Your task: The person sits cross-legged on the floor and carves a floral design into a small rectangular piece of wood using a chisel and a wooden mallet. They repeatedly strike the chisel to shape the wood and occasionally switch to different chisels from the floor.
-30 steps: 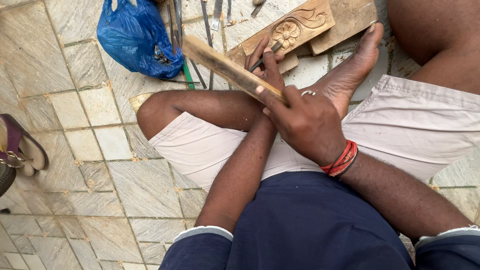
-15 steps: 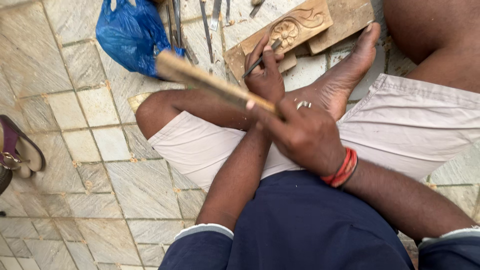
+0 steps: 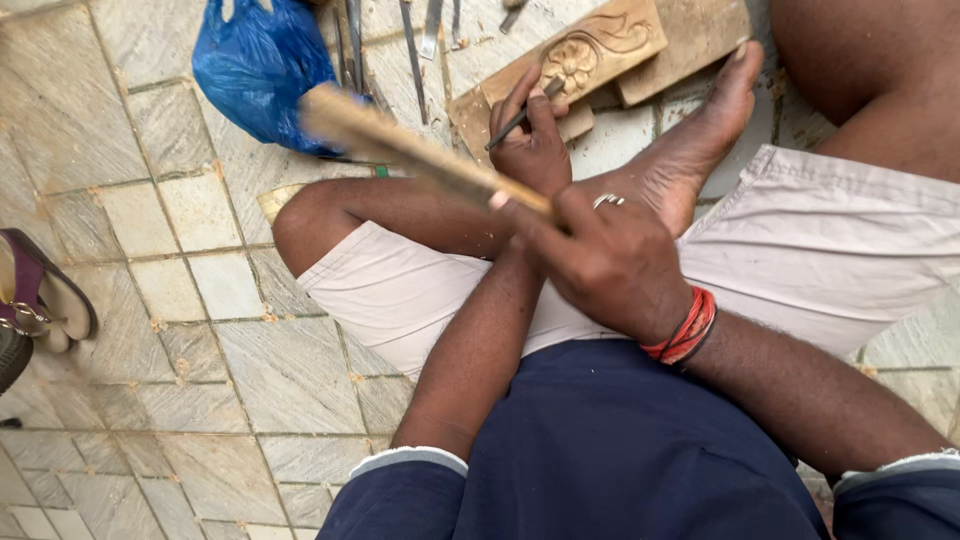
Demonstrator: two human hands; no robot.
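Observation:
I sit on a tiled floor with my legs folded. My right hand, with a ring and red wrist bands, grips a long wooden stick that is blurred and raised to the left. My left hand holds a thin metal chisel with its tip on a carved wooden block that bears a flower relief. My bare foot rests beside that block.
A blue plastic bag lies at the top left, with several metal chisels on the floor next to it. A plain wooden board sits behind the carved block. A sandal lies at the left edge.
The wooden stick in my right hand has swung up and to the left, away from the chisel. My left hand stays on the chisel at the carved block.

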